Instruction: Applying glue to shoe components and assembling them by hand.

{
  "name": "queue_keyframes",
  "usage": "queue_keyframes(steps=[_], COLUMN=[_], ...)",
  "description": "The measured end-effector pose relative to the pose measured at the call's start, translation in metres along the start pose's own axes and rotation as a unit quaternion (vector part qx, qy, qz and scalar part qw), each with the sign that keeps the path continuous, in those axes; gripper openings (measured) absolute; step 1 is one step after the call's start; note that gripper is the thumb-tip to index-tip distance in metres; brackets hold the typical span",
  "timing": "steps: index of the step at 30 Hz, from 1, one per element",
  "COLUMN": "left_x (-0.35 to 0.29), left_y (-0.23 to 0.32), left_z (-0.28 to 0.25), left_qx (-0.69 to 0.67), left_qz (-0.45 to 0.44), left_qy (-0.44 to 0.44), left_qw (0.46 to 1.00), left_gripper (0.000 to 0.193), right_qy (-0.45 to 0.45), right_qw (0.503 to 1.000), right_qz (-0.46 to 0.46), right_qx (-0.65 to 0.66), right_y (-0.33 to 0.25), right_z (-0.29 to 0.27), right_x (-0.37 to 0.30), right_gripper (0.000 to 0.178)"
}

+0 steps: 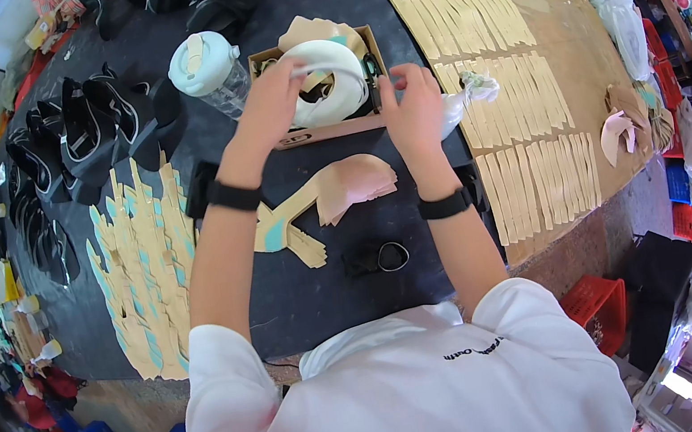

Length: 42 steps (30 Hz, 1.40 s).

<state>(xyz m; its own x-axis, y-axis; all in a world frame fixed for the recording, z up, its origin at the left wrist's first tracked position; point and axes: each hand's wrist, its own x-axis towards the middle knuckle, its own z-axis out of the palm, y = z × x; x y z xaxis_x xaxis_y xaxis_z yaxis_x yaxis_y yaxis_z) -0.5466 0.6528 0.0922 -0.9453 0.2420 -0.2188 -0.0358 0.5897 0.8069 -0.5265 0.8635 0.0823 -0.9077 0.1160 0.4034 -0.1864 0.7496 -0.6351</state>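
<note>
While your hands are up by the small box (pixel 333 131), the white roll (pixel 336 111) sits inside it and fills most of its opening. Your left hand (pixel 271 107) is over the box's left side, its fingertips at a pale strip (pixel 315 68) that crosses the roll; it is blurry, so I cannot tell if they pinch it. Your right hand (pixel 414 116) is at the box's right edge, fingers bent, and I cannot tell if it grips anything.

Room is tight left of the box, where a bottle (pixel 221 80) stands close, and right of it, where a crumpled white bundle (pixel 478 87) shows past your right hand. Farther right of the box is a brown board (pixel 564 19) with rows of tan strips (pixel 516 99). On your side of the box, black table top (pixel 309 299) shows around a pinkish piece (pixel 354 182) and a small black pouch (pixel 364 258).

Your left hand hides part of the box's left side, the roll covers much underneath, and the black shoe parts (pixel 214 0) beyond the box are cut off.
</note>
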Motion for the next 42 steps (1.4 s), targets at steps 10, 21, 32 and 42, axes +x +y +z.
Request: queue_keyframes(steps=[10, 21, 32, 42], left_x=[0.016, -0.143, -0.274, -0.265], left_y=[-0.006, 0.055, -0.023, -0.023], left_z=[0.028, -0.007, 0.087, 0.165], left_qx=[0.305, -0.239, -0.430, -0.421], left_qz=[0.156, 0.096, -0.232, -0.171], left_qy=[0.337, 0.142, 0.108, 0.103], left_qw=[0.877, 0.956, 0.866, 0.885], left_gripper=[0.075, 0.033, 0.026, 0.027], right_qy=[-0.352, -0.375, -0.427, -0.443], right_qw=[0.919, 0.896, 0.898, 0.890], right_qz=[0.071, 0.197, 0.041, -0.049], right_qx=[0.166, 0.135, 0.101, 0.097], right_y=[0.028, 0.067, 0.047, 0.037], right_z=[-0.044, -0.086, -0.081, -0.075], right_x=[-0.103, -0.158, -0.184, -0.181], right_gripper=[0.013, 0.012, 0.058, 0.064])
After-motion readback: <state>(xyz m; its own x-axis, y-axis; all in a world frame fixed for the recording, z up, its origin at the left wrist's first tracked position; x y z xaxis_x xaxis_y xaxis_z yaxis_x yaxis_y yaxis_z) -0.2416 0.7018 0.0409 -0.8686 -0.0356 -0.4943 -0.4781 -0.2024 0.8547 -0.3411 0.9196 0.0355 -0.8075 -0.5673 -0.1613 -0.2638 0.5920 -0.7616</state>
